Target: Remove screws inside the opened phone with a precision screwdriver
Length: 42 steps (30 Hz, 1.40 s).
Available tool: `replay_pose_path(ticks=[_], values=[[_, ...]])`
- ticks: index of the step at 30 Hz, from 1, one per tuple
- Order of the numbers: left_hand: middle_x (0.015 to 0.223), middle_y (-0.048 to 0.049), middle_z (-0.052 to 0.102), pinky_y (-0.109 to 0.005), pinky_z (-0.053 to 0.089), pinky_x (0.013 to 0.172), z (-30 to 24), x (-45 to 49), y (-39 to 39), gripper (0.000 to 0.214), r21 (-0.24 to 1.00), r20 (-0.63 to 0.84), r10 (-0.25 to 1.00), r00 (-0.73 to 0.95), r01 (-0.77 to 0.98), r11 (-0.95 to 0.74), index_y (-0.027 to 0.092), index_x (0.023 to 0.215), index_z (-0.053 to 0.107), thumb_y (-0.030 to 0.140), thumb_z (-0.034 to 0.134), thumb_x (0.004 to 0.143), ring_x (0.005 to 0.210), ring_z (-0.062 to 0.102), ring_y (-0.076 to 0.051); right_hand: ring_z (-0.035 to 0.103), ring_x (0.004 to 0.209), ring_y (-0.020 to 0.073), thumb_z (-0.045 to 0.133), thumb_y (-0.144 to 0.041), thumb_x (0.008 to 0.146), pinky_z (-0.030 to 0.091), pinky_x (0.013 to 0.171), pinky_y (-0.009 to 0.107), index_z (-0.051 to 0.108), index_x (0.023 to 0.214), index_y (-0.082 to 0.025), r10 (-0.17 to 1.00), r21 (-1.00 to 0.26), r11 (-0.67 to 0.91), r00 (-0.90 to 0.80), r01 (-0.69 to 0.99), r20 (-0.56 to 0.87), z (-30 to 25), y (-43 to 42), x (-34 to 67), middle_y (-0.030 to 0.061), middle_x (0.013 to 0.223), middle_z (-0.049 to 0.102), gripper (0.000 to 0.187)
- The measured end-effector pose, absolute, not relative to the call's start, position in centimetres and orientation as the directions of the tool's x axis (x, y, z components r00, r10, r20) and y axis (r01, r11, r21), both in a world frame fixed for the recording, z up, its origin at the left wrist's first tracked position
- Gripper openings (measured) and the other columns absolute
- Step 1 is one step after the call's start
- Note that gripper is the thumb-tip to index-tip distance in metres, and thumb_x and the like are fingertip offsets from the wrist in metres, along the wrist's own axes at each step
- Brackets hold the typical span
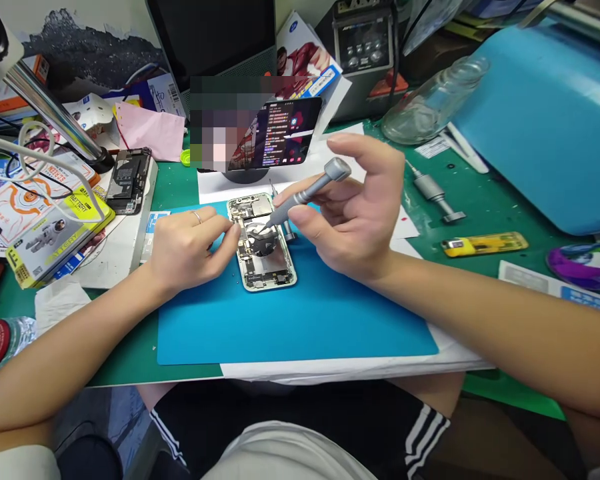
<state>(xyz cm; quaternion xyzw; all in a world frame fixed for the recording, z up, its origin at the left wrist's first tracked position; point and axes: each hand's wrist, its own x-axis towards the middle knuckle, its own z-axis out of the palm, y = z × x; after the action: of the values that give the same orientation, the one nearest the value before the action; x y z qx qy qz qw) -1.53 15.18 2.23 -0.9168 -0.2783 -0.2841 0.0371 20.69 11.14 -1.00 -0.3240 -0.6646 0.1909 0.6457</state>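
Observation:
An opened smartphone (280, 263) lies on a blue mat (300, 327), its inner boards, screws and a round dark part showing. A grey precision screwdriver (307, 187) is pinched between the thumb and fingers of my right hand (365, 213). It slants down to the left, its tip over the middle of the phone; whether it touches is too small to tell. The fingers of my left hand (193, 247) are closed, thumb and forefinger together at the phone's upper left edge. Anything between them is hidden. A second small screwdriver (289, 233) lies by the phone's right side, partly covered.
Behind the mat a lit phone (293, 133) leans on a stand. Another grey screwdriver (435, 193), tweezers (467, 150), a yellow cutter (485, 245) and a glass jar (430, 107) lie to the right. Leftward sit battery boxes (55, 233) and another opened phone (129, 180).

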Motion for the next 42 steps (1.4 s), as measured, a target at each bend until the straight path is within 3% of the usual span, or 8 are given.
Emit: replay_pose_path(ticks=[2, 7, 13, 17, 23, 29, 36, 42], values=[[0.054, 0.002, 0.05, -0.029, 0.025, 0.051, 1.9, -1.5, 15.2, 0.035, 0.105, 0.511, 0.486, 0.709, 0.51, -0.854, 0.019, 0.068, 0.063, 0.031, 0.05, 0.098, 0.048, 0.044, -0.011, 0.075, 0.084, 0.0146, 0.07, -0.024, 0.089, 0.066, 0.072, 0.03, 0.046, 0.138, -0.041, 0.632, -0.621, 0.761, 0.001, 0.188, 0.775, -0.9, 10.9, 20.6, 0.0008, 0.126, 0.064, 0.056], [0.06, 0.0, 0.057, -0.029, 0.027, 0.051, 1.2, -1.4, 15.7, 0.035, 0.138, 0.449, 0.527, 0.721, 0.527, -0.839, 0.02, 0.07, 0.064, 0.033, 0.05, 0.099, 0.052, 0.049, -0.012, 0.076, 0.087, 0.0148, 0.069, -0.008, 0.085, 0.065, 0.075, 0.028, 0.044, 0.143, -0.034, 0.509, -0.493, 0.86, -0.182, 0.129, 0.841, -0.6, 9.9, 20.2, 0.0, 0.104, 0.072, 0.068], [0.062, -0.0012, 0.059, -0.03, 0.028, 0.054, 0.8, -1.4, 15.9, 0.038, 0.179, 0.432, 0.568, 0.7, 0.551, -0.815, 0.019, 0.064, 0.058, 0.032, 0.05, 0.099, 0.056, 0.052, -0.014, 0.076, 0.099, 0.0189, 0.069, -0.007, 0.086, 0.066, 0.08, 0.032, 0.044, 0.14, -0.026, 0.502, -0.501, 0.86, -0.335, 0.098, 0.797, -1.7, 9.4, 19.6, 0.0047, 0.111, 0.075, 0.063], [0.064, -0.0013, 0.061, -0.03, 0.028, 0.055, 0.6, -1.4, 15.9, 0.035, 0.178, 0.426, 0.565, 0.706, 0.547, -0.818, 0.019, 0.068, 0.06, 0.032, 0.051, 0.099, 0.058, 0.055, -0.014, 0.076, 0.095, 0.017, 0.07, -0.009, 0.086, 0.066, 0.078, 0.03, 0.045, 0.138, -0.028, 0.519, -0.513, 0.85, -0.363, 0.121, 0.774, -2.1, 9.6, 19.4, 0.0053, 0.11, 0.076, 0.06], [0.066, -0.0021, 0.063, -0.029, 0.029, 0.054, 0.6, -1.4, 15.9, 0.036, 0.189, 0.408, 0.572, 0.712, 0.546, -0.816, 0.019, 0.068, 0.062, 0.032, 0.049, 0.099, 0.058, 0.056, -0.015, 0.076, 0.098, 0.0155, 0.071, -0.009, 0.085, 0.065, 0.086, 0.029, 0.049, 0.132, -0.025, 0.559, -0.547, 0.824, -0.355, 0.145, 0.749, -2.0, 9.6, 19.3, 0.0034, 0.109, 0.077, 0.054], [0.065, -0.0022, 0.062, -0.03, 0.03, 0.054, 0.8, -1.3, 15.8, 0.036, 0.19, 0.418, 0.565, 0.711, 0.54, -0.82, 0.019, 0.069, 0.062, 0.033, 0.048, 0.1, 0.058, 0.056, -0.015, 0.076, 0.099, 0.0173, 0.07, -0.007, 0.085, 0.065, 0.087, 0.031, 0.044, 0.139, -0.028, 0.543, -0.536, 0.835, -0.341, 0.125, 0.767, -1.9, 9.7, 19.4, 0.0029, 0.11, 0.076, 0.064], [0.067, -0.0008, 0.064, -0.029, 0.032, 0.052, 1.3, -1.7, 15.7, 0.022, 0.172, 0.444, 0.439, 0.781, 0.406, -0.897, 0.019, 0.082, 0.069, 0.026, 0.051, 0.093, 0.055, 0.055, -0.013, 0.076, 0.086, 0.0145, 0.069, -0.012, 0.087, 0.065, 0.072, 0.027, 0.049, 0.133, -0.032, 0.67, -0.658, 0.741, -0.075, 0.135, 0.738, -1.4, 10.5, 20.1, -0.0009, 0.104, 0.071, 0.053], [0.067, -0.0002, 0.066, -0.028, 0.034, 0.05, 1.5, -1.6, 15.7, 0.018, 0.154, 0.482, 0.341, 0.807, 0.305, -0.94, 0.017, 0.09, 0.072, 0.027, 0.057, 0.09, 0.052, 0.054, -0.012, 0.074, 0.077, 0.0135, 0.07, -0.017, 0.088, 0.064, 0.071, 0.027, 0.052, 0.126, -0.03, 0.736, -0.733, 0.673, 0.011, 0.098, 0.677, -1.2, 10.9, 20.4, -0.0019, 0.093, 0.076, 0.043]])
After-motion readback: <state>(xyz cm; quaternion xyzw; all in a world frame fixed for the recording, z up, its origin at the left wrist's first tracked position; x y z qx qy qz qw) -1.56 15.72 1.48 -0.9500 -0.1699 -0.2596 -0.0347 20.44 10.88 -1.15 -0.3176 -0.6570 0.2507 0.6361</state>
